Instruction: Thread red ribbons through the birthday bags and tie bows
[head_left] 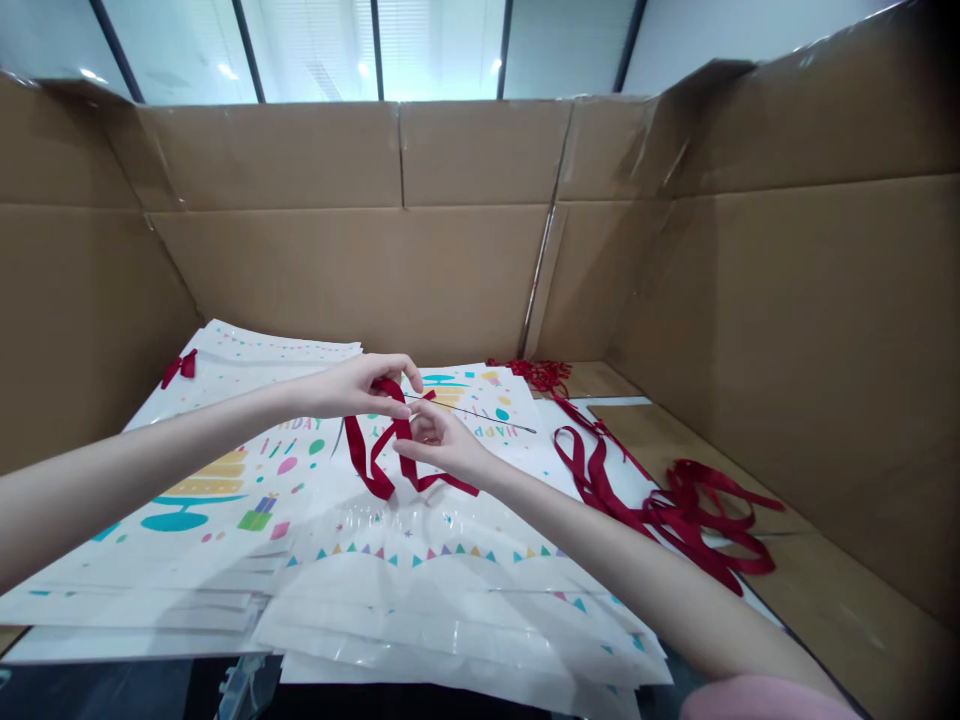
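In the head view my left hand is closed in a pinch on a red ribbon, whose loops and ends hang below it. My right hand meets it from the right, fingers curled, with the thumb against the hanging ribbon. A thin dark wire-like strand runs from between the fingertips out to the right; which hand grips it is hard to tell. Both hands are above a stack of white printed plastic sheets with birthday lettering, balloons and bunting.
A second stack of printed sheets lies at left, with a small red bow near its back. Long loose red ribbon curls at right. A pile of thin red cord sits behind. Tall cardboard walls enclose the back and sides.
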